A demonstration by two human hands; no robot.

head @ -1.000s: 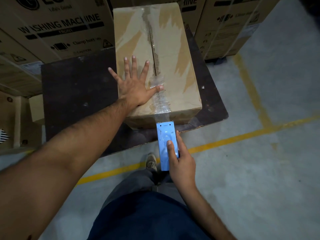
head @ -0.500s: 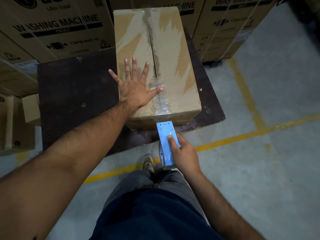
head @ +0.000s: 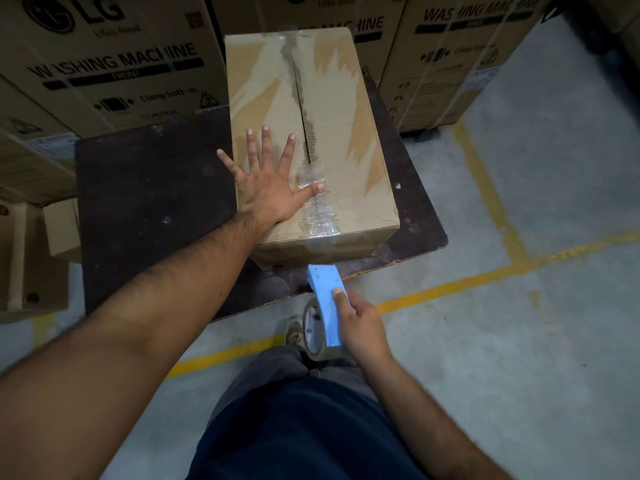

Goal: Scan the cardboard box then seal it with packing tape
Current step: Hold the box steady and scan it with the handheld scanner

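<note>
A long brown cardboard box (head: 339,109) lies on a dark low platform (head: 149,209), its top flaps meeting in a ragged seam. A strip of clear packing tape (head: 320,216) covers the near end of the seam and folds over the front edge. My left hand (head: 272,188) presses flat on the box top, fingers spread, thumb on the tape. My right hand (head: 362,323) grips a blue tape dispenser (head: 327,301) with a roll of tape under it, held below and just in front of the box's near face.
Large printed washing-machine cartons (head: 114,64) stand stacked behind the platform and at the back right (head: 460,64). Smaller open cartons (head: 31,258) sit at the left. Yellow lines (head: 491,275) cross the grey concrete floor. My legs and a shoe (head: 294,330) are below.
My right hand has pulled the blue dispenser down and away from the box's front edge and tilted it, so the roll now shows. My left hand stays pressed on the box.
</note>
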